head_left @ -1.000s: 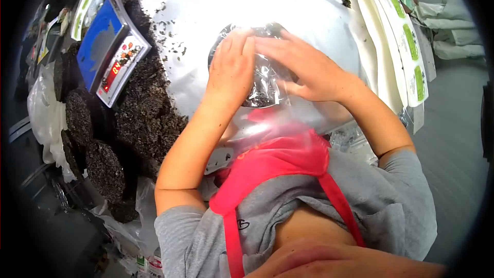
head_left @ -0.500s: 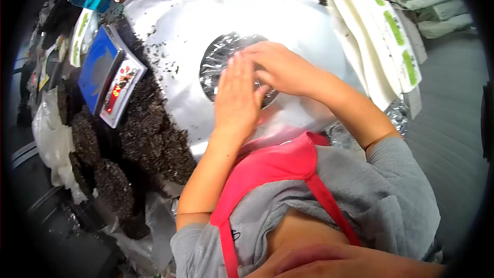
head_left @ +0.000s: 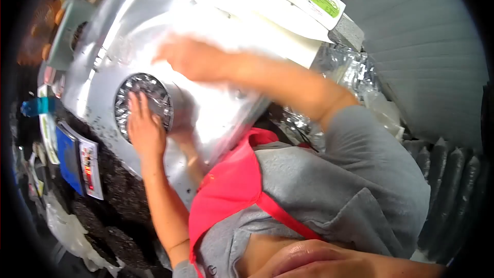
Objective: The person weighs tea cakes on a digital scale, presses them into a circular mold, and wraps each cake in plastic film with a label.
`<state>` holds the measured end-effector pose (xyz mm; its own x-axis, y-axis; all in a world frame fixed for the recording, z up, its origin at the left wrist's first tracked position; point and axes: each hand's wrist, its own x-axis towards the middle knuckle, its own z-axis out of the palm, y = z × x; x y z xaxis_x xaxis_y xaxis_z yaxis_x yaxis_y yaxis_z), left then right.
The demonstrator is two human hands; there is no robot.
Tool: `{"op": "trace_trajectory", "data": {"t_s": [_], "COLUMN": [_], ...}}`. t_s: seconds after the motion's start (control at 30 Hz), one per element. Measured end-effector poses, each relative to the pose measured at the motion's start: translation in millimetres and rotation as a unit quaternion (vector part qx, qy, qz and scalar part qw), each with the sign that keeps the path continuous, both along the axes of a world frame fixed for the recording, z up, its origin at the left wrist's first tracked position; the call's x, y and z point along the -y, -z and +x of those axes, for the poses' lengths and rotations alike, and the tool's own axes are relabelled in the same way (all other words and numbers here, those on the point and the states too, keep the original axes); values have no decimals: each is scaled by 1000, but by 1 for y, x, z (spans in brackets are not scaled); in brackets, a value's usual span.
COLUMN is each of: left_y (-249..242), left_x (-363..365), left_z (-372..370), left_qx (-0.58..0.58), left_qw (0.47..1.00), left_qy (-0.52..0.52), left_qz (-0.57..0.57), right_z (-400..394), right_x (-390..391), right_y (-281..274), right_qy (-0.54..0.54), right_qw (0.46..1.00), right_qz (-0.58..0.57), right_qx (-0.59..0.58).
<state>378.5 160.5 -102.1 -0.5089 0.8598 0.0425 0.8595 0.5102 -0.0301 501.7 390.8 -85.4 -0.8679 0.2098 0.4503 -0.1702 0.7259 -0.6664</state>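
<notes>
A round dark thing under shiny clear plastic film (head_left: 154,90) lies on the bright metal surface (head_left: 103,92). My left hand (head_left: 145,126) rests on its near left part, fingers stretched out over the film. Up and to the right of it, my right hand (head_left: 188,56) is raised above the metal and is apart from the round thing. Motion smears its fingers, so whether it holds anything cannot be made out.
A blue-topped scale (head_left: 69,159) with a red display stands at the left, beside dark crumbly material (head_left: 121,190). White sheets with green labels (head_left: 321,2) lie at the far right. Crinkled clear plastic (head_left: 345,67) lies near my right arm. A blue bottle (head_left: 38,106) is at the left.
My right hand has lifted off the round thing and moved away. My left hand remains on it, with its fingers spread more. The view has turned and shifted to the right.
</notes>
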Motion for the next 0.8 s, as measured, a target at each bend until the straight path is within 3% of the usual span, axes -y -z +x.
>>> {"op": "trace_trajectory", "data": {"t_s": [0.03,0.07,0.13,0.17,0.2,0.23,0.3,0.43,0.53,0.6,0.63,0.8], "left_y": [-2,-6,-11,-14,-13,-10,-6,-11,-9,-7,-8,-17], "left_x": [1,-2,0,-1,-6,-4,-8,-4,1,1,-1,-4], "left_z": [5,9,14,15,16,14,11,8,10,8,9,11], "left_qx": [-12,-31,-20,-16,-10,-12,-17,-27,-35,-43,-40,34], "left_qw": [1000,999,1000,1000,1000,1000,1000,999,999,999,999,999], "left_qy": [6,12,-18,-23,-24,-16,-10,24,-3,13,10,16], "left_qz": [7,18,16,0,-15,-4,2,0,-17,-8,1,22], "right_z": [37,88,183,222,278,277,288,288,280,287,286,302], "right_x": [-34,-77,-152,-167,-193,-213,-196,-190,-200,-202,-203,-212], "right_y": [-13,-25,-7,21,91,83,112,103,101,89,73,102], "right_qy": [58,185,414,434,327,319,356,379,345,430,448,386], "right_qw": [997,982,884,838,820,819,825,804,835,864,885,887], "right_qz": [-11,41,172,255,443,455,429,452,422,241,86,216], "right_qx": [-41,-12,135,209,155,146,97,73,72,97,96,129]}}
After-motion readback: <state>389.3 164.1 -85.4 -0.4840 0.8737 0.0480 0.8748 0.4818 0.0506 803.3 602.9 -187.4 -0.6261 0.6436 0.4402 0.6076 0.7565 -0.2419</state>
